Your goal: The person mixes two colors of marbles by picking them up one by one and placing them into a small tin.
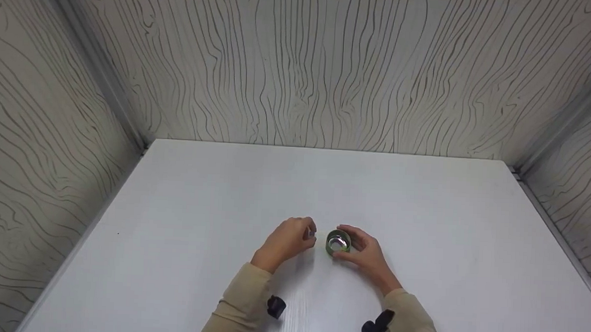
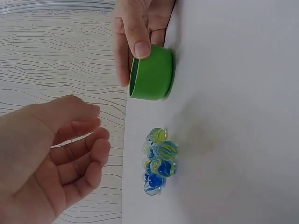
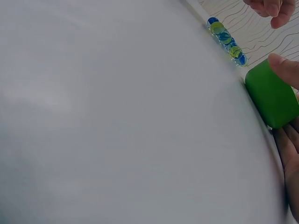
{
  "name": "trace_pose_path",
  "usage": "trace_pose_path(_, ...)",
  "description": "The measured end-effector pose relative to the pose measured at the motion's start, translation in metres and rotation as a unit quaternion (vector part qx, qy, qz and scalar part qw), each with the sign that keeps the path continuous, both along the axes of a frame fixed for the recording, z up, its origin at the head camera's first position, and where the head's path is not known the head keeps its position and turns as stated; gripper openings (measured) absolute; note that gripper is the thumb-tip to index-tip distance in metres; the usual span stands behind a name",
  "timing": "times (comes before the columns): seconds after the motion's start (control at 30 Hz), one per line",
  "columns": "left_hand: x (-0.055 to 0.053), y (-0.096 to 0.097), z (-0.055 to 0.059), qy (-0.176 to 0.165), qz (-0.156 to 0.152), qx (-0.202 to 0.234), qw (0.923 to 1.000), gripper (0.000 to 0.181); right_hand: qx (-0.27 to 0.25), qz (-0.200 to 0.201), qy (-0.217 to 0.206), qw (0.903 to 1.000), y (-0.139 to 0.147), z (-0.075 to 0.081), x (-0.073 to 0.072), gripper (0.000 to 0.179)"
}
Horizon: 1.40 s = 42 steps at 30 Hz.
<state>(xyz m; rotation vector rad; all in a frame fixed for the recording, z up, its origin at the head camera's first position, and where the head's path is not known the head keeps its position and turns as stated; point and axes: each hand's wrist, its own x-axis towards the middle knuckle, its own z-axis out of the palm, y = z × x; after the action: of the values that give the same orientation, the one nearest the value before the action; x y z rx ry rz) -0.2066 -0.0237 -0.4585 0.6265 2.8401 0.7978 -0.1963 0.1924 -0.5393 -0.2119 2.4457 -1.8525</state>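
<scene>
A small round green tin (image 2: 154, 77) with a shiny silvery inside stands upright on the white table. My right hand (image 1: 369, 254) grips it from the right, thumb on the near side and fingers on the far side. To the tin's left lies a cluster of several clear glass marbles (image 2: 161, 161) with blue and yellow swirls. Above that cluster hovers my left hand (image 1: 288, 238), its fingers loosely bent and no object visible between them. In the head view this hand covers most of the marbles. The right wrist view shows the marbles (image 3: 226, 41) beyond the tin.
The white table (image 1: 199, 192) reaches back to a wall (image 1: 305, 66) with a wood-grain line pattern. Similar panels rise on the left and right. A dark wrist device (image 1: 276, 307) sits by the left sleeve, another (image 1: 375, 329) by the right sleeve.
</scene>
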Motion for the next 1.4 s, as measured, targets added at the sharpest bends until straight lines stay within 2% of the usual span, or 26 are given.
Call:
trace_pose_path(0.23,0.003,-0.008,-0.002,0.026,-0.013,0.021,0.9994,0.015,-0.008,0.000,0.007,0.9999,0.001,0.000,0.001,0.070)
trace_pose_path(0.47,0.005,-0.014,-0.002,0.017,-0.006,0.024,0.9995,0.020,0.001,0.013,0.002,0.9999,0.002,0.000,0.000,0.069)
trace_pose_path(0.77,0.006,-0.020,0.000,0.023,0.003,0.024,0.9994,0.018,0.014,0.006,-0.006,0.9999,0.002,0.002,0.000,0.067)
trace_pose_path(1.1,0.005,-0.028,0.001,0.003,0.011,0.031,0.9995,0.020,0.012,0.009,-0.012,0.9998,0.000,0.002,0.001,0.065)
trace_pose_path(1.4,0.005,-0.038,-0.001,-0.032,0.026,0.028,0.9988,0.024,0.013,0.002,-0.010,0.9999,0.000,0.003,-0.001,0.066)
